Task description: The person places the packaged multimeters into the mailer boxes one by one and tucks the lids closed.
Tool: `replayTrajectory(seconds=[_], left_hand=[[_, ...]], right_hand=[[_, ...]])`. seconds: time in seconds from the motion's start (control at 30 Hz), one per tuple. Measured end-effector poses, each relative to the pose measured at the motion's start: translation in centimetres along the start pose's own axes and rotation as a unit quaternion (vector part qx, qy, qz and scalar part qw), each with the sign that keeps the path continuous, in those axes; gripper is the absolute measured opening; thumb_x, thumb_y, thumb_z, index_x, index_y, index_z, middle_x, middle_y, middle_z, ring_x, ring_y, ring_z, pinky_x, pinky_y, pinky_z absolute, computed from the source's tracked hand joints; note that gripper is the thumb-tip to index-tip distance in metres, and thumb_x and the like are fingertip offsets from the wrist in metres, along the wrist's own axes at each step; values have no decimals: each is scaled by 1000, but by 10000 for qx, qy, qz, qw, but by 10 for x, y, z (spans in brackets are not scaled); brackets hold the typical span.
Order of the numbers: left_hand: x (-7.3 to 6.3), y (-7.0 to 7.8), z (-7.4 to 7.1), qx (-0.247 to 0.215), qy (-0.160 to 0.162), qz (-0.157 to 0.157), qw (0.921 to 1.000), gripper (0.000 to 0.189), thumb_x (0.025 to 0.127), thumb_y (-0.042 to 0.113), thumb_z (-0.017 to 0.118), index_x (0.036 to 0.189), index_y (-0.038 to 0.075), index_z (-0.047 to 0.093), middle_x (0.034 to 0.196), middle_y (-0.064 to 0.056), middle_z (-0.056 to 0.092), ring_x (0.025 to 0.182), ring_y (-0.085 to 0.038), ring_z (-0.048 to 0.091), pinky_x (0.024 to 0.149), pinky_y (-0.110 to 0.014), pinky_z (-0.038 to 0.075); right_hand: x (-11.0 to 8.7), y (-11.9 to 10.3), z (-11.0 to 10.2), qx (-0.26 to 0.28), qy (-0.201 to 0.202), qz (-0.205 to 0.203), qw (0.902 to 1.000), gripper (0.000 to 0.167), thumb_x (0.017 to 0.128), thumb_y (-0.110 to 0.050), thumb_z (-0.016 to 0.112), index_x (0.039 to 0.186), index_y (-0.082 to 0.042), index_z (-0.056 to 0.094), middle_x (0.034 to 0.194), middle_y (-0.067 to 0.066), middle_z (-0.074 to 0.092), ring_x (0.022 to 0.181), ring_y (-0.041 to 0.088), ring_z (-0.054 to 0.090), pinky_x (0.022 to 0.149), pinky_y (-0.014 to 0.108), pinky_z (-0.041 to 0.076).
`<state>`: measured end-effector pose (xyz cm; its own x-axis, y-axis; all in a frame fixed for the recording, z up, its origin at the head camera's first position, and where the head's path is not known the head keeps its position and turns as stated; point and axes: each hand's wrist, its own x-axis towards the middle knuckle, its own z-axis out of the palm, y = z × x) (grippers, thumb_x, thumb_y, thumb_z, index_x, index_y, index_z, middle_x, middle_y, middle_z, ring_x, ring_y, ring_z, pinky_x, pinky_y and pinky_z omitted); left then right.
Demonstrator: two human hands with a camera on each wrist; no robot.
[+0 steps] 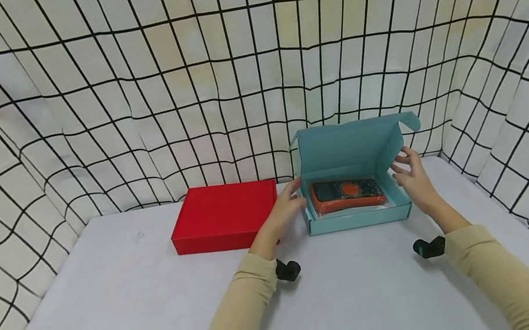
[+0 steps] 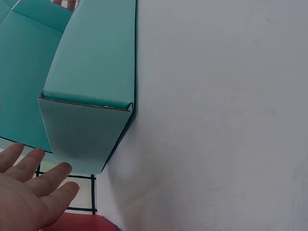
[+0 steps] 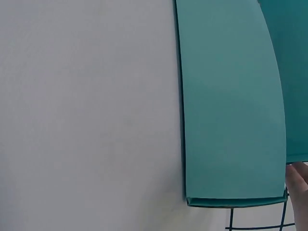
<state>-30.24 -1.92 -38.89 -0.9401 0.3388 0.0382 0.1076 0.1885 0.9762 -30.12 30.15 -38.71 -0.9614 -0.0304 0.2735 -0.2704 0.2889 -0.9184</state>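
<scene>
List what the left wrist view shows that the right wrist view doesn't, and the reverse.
Only left wrist: the left hand, part of the red box, and the left end of the teal box.

Only right wrist: the right end of that box's front wall.

Both: the box, white tabletop, black grid lines and fingers of the right hand.

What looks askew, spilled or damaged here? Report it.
Nothing stands out: the red box lies closed, the teal box stands open, and the orange-cased meter rests inside. I see no spill or tear.
</scene>
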Motion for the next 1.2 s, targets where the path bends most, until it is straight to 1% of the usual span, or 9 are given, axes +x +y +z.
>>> replayTrajectory(seconds=[0.13,0.27,0.4,0.57,0.73,0.83,0.93,1.03,1.2], left_hand=[[-1,-1,-1,63,-38,10,10000,76,91,9,55,161,9,28,166,-12,28,150,-40,26,116,-62,29],[-1,-1,-2,93,-71,19,9999,74,91,10,54,161,7,29,165,-13,28,149,-40,27,116,-62,29],[0,0,-2,15,-19,60,10000,72,92,12,52,160,6,31,165,-13,29,149,-40,29,116,-60,29],[2,9,-2,-223,105,446,9987,76,91,11,52,163,7,26,166,-12,27,149,-39,29,115,-59,33],[5,16,-4,-232,237,854,9958,76,92,12,50,163,7,23,166,-15,25,149,-41,29,115,-56,34],[6,18,-6,-217,289,1005,9943,72,95,11,48,162,5,25,166,-16,27,150,-37,28,117,-53,32],[4,20,-8,-237,238,1008,9943,69,96,9,48,161,3,27,165,-14,29,152,-32,27,118,-50,30],[4,21,-7,-320,90,979,9946,69,96,8,48,162,2,25,165,-17,28,151,-33,27,118,-50,31],[4,19,-5,-424,-35,966,9944,72,94,8,49,162,2,23,165,-21,27,150,-38,28,118,-51,31]], right_hand=[[0,3,-2,28,-75,-80,9999,79,94,10,33,161,-2,-6,153,36,14,148,51,21,117,62,22],[-1,7,-7,-38,-106,-151,9998,77,95,10,34,161,-1,-4,153,35,17,147,51,25,116,59,27],[-3,8,-12,-170,-133,-219,9995,73,98,6,35,162,-1,0,153,34,21,145,51,30,109,37,39],[-3,4,-16,-238,-195,-326,9990,71,98,3,35,161,2,3,156,35,22,143,54,31,94,18,41],[0,-6,-19,-81,186,-463,9987,66,103,-1,36,162,-2,8,161,29,23,145,49,32,100,21,42],[1,-10,-20,-87,400,-537,9977,61,107,-7,36,163,-4,13,158,27,30,141,42,41,104,22,44],[1,-12,-18,-86,503,-569,9971,57,108,-8,37,161,-2,19,149,28,36,129,23,55,102,20,45],[1,-13,-15,0,577,-572,9967,56,106,-6,39,160,0,23,145,28,38,115,4,58,102,21,46],[2,-14,-9,55,688,-546,9961,58,104,-4,36,160,0,23,145,28,39,110,1,58,110,33,42]])
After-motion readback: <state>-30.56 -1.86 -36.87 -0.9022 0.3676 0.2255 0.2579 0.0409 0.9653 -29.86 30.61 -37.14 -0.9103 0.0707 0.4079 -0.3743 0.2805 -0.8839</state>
